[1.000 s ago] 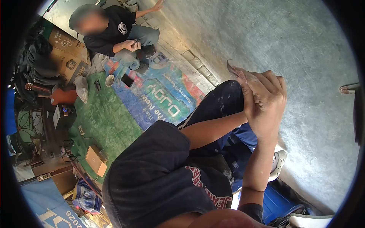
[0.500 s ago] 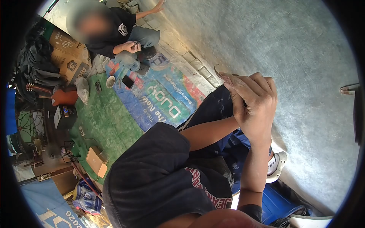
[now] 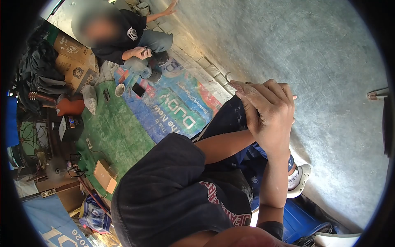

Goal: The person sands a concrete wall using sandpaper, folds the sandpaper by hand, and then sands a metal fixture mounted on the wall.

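Observation:
My right hand (image 3: 269,113) is raised in front of the grey wall, fingers bent and pinched on a thin curved piece (image 3: 227,77). The piece's narrow tip sticks out past the thumb and forefinger; the rest is hidden in the grip. My left forearm (image 3: 228,146) reaches across from the left and passes behind my right hand. Of my left hand (image 3: 294,97), only small bits of fingertips show at the far side of my right hand, so its grip is hidden. My dark-trousered knee (image 3: 230,115) is just below the hands.
Another person (image 3: 111,41) sits at the upper left, one hand at the wall (image 3: 329,61). On the printed floor sheet (image 3: 173,105) lie a phone (image 3: 138,89) and a cup (image 3: 119,89). A guitar (image 3: 70,106), cardboard box (image 3: 105,176) and blue container (image 3: 298,220) stand around.
My right hand and the curved piece have moved left and slightly down, away from the wall's middle. Fingertips now show behind my right hand. The other person's head has shifted slightly.

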### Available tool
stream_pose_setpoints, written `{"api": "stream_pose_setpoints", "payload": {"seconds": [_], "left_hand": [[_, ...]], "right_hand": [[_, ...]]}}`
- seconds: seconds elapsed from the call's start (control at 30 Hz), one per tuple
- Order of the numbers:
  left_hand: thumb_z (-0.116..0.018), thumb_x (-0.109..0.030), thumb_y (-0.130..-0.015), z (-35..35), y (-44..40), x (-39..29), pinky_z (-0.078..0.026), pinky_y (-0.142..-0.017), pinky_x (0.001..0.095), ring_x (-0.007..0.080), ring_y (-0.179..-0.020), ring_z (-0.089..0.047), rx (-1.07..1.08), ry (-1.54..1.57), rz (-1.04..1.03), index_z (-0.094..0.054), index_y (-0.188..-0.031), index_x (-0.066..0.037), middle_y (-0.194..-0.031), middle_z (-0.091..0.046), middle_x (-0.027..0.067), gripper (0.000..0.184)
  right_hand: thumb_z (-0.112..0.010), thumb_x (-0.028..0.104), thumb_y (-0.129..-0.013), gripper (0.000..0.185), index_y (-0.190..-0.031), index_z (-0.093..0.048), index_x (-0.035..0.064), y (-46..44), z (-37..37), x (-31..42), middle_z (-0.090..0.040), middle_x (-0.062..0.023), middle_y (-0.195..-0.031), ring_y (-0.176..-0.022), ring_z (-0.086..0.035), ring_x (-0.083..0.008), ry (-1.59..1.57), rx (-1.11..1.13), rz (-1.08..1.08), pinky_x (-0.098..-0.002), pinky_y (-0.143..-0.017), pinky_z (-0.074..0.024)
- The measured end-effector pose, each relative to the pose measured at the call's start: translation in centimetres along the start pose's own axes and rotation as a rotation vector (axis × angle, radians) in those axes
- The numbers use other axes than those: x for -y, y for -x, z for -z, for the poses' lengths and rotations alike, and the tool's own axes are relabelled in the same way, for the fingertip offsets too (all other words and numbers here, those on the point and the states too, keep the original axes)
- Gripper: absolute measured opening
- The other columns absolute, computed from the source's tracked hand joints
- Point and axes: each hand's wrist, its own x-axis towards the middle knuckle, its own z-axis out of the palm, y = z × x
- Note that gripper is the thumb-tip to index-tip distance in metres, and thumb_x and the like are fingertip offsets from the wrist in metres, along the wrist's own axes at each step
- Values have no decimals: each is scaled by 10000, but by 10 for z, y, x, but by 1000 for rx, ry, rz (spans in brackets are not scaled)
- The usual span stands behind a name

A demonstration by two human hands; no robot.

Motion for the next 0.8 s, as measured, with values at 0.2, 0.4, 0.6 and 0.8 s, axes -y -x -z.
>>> {"api": "stream_pose_setpoints", "payload": {"seconds": [0.2,0.4,0.6,0.8], "left_hand": [[-408,-56,-922,-8,1,-3,-171,-1203,430,142,-555,-249,-246,-134,-42,-187,-682,-92,-658,-183,-15,328],[-468,-144,-993,-15,-3,-19,-415,-905,304,112,-550,-298,-633,786,192,-508,-1139,-61,-628,-296,-29,172],[-467,-166,-1000,-40,-5,-3,-405,-863,289,91,-651,-415,-456,670,45,-350,-1374,-26,-748,-473,-24,416],[-476,-95,-971,-32,-5,-5,-369,-1014,307,117,-727,-431,74,639,250,-313,-1432,-33,-867,-444,8,493]], "right_hand": [[-718,101,-717,204,-920,-736,118,2,-1,2,-686,13,-774,-639,-521,-163,-10,-11,-11,-308,-670,-385],[-717,92,-674,251,-922,-730,130,8,-4,-2,-666,20,-736,-657,-542,-165,-22,-12,-13,-319,-684,-400],[-717,87,-680,220,-898,-721,117,13,-3,-2,-662,17,-734,-663,-548,-171,-28,0,-30,-322,-691,-400],[-731,84,-739,189,-928,-727,74,26,2,-8,-692,-25,-805,-661,-514,-180,-53,13,-80,-313,-684,-383]]}}
